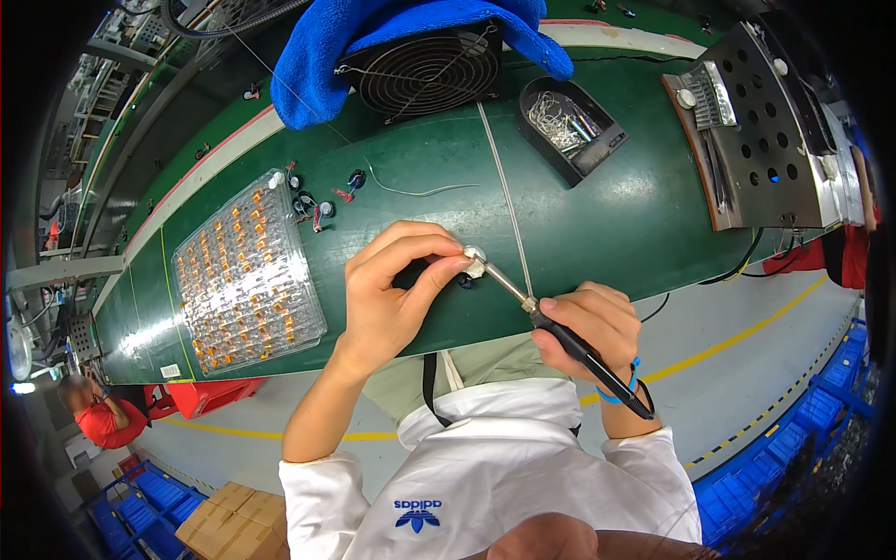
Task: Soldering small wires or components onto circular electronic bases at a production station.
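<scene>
My left hand [392,289] pinches a small round silvery part [475,263] between thumb and fingertips, just above the green bench. In my right hand [597,327] is a soldering iron [588,357] with a black handle, held like a pen. Its metal shaft points up and left, and the tip meets the silvery part or stops right beside it; which one is too small to tell. A dark piece shows under my left fingertips. Left of that hand lies a transparent plastic tray [303,289] with rows of small orange pieces. Several small dark round components with red wires [324,210] sit beyond it.
At the far side stands a black fan [429,75] draped with a blue towel [308,79]. A black bin [595,159] holds metal bits. A perforated metal stand [761,140] carries a brush [717,93] at right. A loose wire [420,193] lies midway. Another person [105,411] is far left.
</scene>
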Available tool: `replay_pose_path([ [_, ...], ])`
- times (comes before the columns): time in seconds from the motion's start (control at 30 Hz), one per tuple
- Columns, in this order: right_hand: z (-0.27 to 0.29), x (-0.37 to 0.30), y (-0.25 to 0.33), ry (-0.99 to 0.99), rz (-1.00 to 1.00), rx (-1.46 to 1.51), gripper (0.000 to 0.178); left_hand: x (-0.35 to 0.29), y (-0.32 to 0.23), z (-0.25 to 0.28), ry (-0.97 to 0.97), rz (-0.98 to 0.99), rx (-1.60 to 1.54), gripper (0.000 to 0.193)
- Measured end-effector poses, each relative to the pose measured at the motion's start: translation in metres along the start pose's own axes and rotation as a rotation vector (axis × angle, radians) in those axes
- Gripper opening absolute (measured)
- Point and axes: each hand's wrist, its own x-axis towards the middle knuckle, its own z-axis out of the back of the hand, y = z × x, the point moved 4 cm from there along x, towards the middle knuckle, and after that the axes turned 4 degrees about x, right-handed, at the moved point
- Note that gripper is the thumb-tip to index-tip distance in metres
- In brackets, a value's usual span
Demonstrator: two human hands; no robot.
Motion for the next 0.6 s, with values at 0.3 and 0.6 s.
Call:
replay_pose_path([
  [0.3, 0.001, -0.002, 0.0, -0.009, -0.003, -0.001, 0.035, -0.001, -0.004, -0.001, -0.046, 0.024, 0.017, 0.016],
  [0.6, -0.009, 0.013, 0.002, -0.038, -0.198, 0.024, 0.03, 0.0, -0.011, 0.003, 0.03, -0.053, 0.175, 0.019],
])
